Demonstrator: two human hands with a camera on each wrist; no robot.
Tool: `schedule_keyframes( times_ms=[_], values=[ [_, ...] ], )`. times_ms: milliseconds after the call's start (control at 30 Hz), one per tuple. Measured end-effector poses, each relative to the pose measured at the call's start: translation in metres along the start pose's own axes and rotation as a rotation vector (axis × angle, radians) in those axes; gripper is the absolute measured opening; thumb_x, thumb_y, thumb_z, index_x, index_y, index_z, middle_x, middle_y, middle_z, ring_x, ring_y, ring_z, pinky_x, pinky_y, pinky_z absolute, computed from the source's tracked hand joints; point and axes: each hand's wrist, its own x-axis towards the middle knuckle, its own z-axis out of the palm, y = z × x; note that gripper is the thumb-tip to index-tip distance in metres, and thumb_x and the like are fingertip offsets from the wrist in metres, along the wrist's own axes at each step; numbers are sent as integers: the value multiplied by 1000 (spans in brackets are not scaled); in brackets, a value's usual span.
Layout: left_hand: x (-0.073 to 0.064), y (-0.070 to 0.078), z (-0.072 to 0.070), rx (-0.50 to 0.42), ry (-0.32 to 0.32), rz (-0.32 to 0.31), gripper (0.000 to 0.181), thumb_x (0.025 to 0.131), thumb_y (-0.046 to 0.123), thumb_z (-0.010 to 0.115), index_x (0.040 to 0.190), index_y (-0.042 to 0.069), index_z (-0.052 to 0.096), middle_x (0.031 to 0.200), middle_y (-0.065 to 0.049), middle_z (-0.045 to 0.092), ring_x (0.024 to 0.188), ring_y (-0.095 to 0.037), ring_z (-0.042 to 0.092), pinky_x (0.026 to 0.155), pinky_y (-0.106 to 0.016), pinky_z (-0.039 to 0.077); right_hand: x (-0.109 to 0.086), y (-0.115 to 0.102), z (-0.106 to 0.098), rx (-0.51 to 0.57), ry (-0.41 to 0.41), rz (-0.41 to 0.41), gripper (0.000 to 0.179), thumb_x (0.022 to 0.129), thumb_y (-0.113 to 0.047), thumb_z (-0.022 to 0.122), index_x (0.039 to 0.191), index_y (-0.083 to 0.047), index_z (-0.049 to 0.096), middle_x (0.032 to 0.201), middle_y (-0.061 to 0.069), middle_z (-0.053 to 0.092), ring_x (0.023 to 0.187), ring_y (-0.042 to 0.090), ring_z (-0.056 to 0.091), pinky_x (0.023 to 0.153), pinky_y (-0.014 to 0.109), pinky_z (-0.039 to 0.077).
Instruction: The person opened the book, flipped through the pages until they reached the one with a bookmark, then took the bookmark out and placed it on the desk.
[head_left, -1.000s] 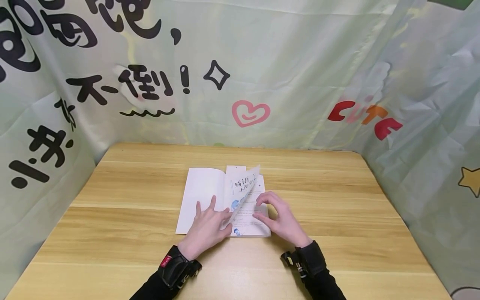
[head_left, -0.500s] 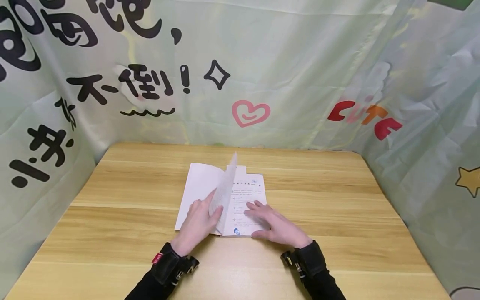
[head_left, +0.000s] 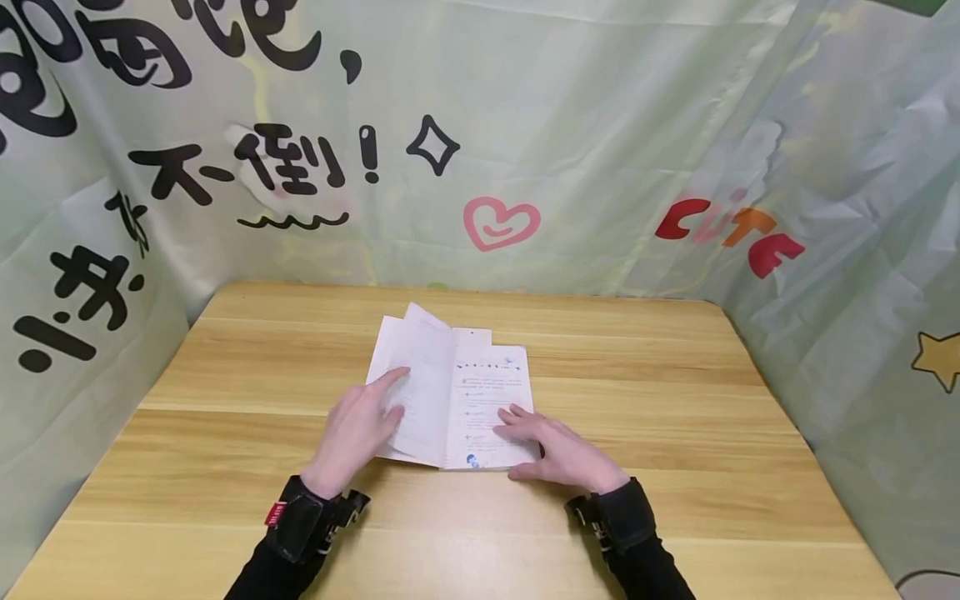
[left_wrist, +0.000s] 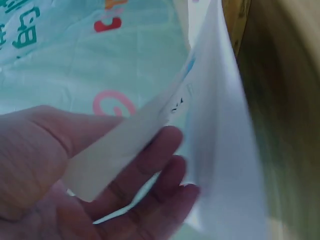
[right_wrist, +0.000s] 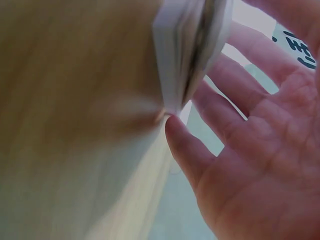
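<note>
An open book (head_left: pixel 487 417) lies in the middle of the table, its right page carrying printed lines and small blue drawings. My left hand (head_left: pixel 352 429) is over the book's left side with a page (head_left: pixel 427 392) between thumb and fingers. That page (left_wrist: pixel 120 155) bends between the thumb and fingers in the left wrist view. My right hand (head_left: pixel 555 450) rests with loosely spread fingers on the right page's lower corner. In the right wrist view its thumb (right_wrist: pixel 185 145) is at the corner of the page block (right_wrist: pixel 182 50).
A white card-like tab (head_left: pixel 472 337) sticks out past the book's top edge. The wooden table (head_left: pixel 660 375) is bordered by a pale printed cloth (head_left: pixel 600 150) at the back and sides. Black bands with small cameras sit on both wrists.
The page has swung from the right over to the left with my left hand, which moved left. My right hand has lowered onto the right page and stays there.
</note>
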Motion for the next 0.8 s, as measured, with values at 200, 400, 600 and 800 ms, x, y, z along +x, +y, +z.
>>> schedule_keyframes(
  times_ms=[200,400,600,800],
  values=[
    [-1,-6,-1,70,-109,-106,55,86,5,69,140,5,58,68,-5,54,53,-14,41,45,-24,28,0,-1,-3,20,-3,-15,56,85,-21,80,136,-5,63,155,13,47,151,35,34,122,55,29],
    [0,-11,12,160,-99,-121,59,83,4,71,140,6,57,99,-19,66,79,-31,60,53,-39,48,0,-1,-3,25,1,-21,54,83,-22,81,132,-4,65,153,14,48,149,35,37,121,54,29],
    [1,-10,22,212,-102,-5,76,79,-10,67,149,8,47,166,-26,18,151,-51,20,108,-77,34,-1,-2,-4,28,4,-28,53,83,-22,81,130,-4,66,153,15,49,149,36,37,121,55,29],
    [0,-3,38,180,-276,143,78,83,-19,56,152,16,46,170,-10,17,156,-42,15,107,-83,23,-1,-2,-5,18,4,-34,52,84,-23,80,130,-4,67,152,16,48,148,37,37,122,58,27]
  ],
)
